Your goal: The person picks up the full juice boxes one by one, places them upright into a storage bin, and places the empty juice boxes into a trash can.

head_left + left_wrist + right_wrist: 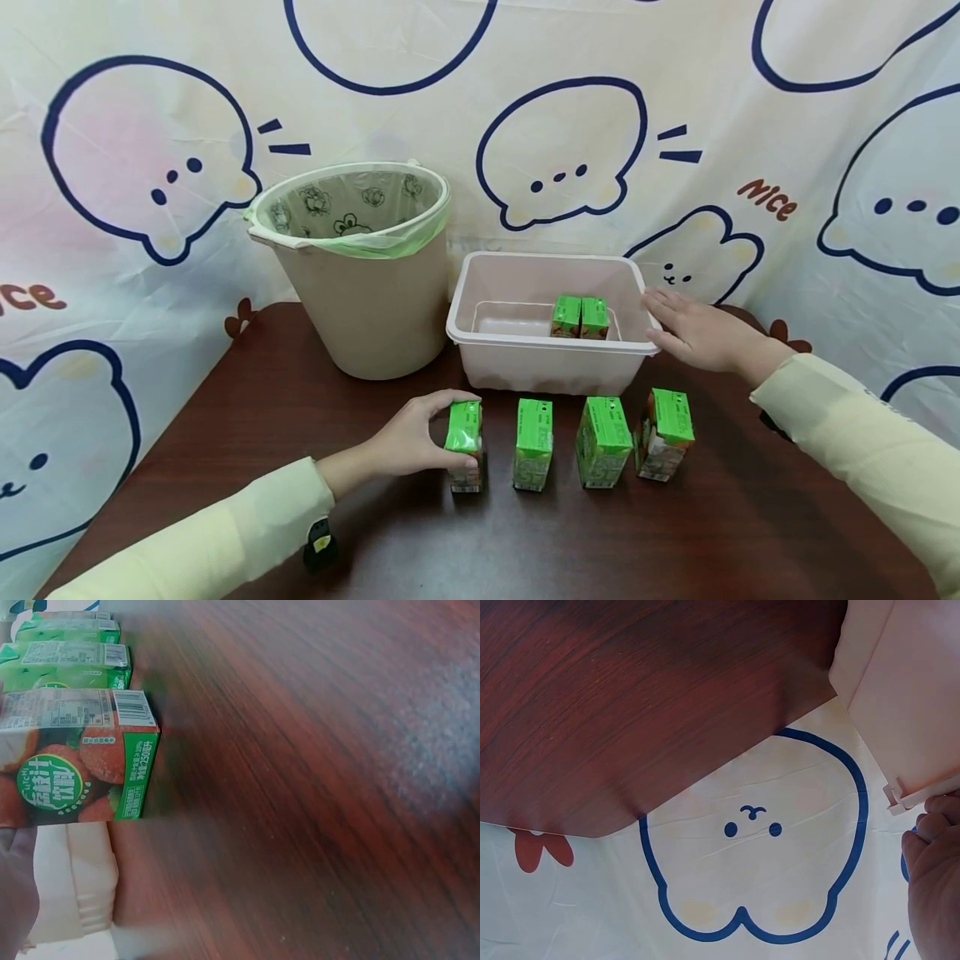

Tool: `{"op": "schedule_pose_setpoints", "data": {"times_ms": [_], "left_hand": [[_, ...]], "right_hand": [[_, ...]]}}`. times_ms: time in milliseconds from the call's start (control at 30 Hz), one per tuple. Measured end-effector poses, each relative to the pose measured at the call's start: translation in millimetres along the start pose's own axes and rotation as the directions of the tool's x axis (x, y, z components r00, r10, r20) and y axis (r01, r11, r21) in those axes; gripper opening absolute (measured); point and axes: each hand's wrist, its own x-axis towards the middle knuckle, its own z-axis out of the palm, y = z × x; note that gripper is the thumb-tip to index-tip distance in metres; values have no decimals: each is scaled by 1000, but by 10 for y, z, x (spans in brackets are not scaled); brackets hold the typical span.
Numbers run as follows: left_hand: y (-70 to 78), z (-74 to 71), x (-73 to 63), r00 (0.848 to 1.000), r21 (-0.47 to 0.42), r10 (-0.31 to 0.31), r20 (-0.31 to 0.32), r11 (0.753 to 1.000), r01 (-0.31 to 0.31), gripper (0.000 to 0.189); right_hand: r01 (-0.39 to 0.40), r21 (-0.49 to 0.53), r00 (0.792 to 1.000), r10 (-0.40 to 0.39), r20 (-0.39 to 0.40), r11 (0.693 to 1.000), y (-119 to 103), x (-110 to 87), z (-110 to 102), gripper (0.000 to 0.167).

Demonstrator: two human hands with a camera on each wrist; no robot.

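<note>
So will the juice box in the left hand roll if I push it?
The juice box probably won't roll, because its sides are flat. It might tip, standing taller than it's wide. Its shiny top hints it could be slippery.

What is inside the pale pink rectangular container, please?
Two green-topped juice cartons sit side by side toward the right end of the container. Its front wall hides their bottoms and the nearest floor.

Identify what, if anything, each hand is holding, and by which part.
The left hand holds the row's leftmost juice box by its near and far sides, close to the top. The right hand just rests on the tub's right rim.
</note>
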Motion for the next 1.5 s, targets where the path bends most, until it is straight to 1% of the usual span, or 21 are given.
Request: {"op": "schedule_pose_setpoints", "data": {"times_ms": [167,333,433,700,933,1000,1100,1267,1400,1500], "left_hand": [[21,4,-2,1000,-14,15,-15,1000,-15,68],[43,0,1,999,-25,19,-30,999,-20,72],[74,-28,14,999,-37,17,-38,999,-18,72],[232,-148,101,996,-94,37,-79,995,-44,69],[419,-280,184,995,-138,28,-96,990,-42,66],[467,-318,215,994,-155,43,-102,986,-58,66],[534,-376,270,990,-191,81,-113,976,-102,65],[634,-466,377,979,-238,147,-138,955,-177,64],[721,-534,484,969,-211,185,-161,953,-217,62],[798,-583,588,959,-193,218,-184,948,-253,61]], "right_hand": [[4,5,1000,-4,-4,1000,1,9,15,65],[3,9,1000,-3,-5,1000,-12,0,6,66],[4,8,1000,-4,-8,1000,-22,-6,-7,66],[3,11,1000,-3,-8,1000,-25,-15,-16,65],[-6,11,1000,6,-1,1000,-10,-6,-3,66],[-8,15,1000,8,2,1000,-14,-4,-7,66],[-8,15,1000,8,3,1000,-15,3,-9,66],[3,14,1000,-3,-1,1000,-4,17,2,66],[6,12,1000,-6,-3,1000,8,19,10,66],[5,8,1000,-5,-3,1000,14,15,12,65]]}}
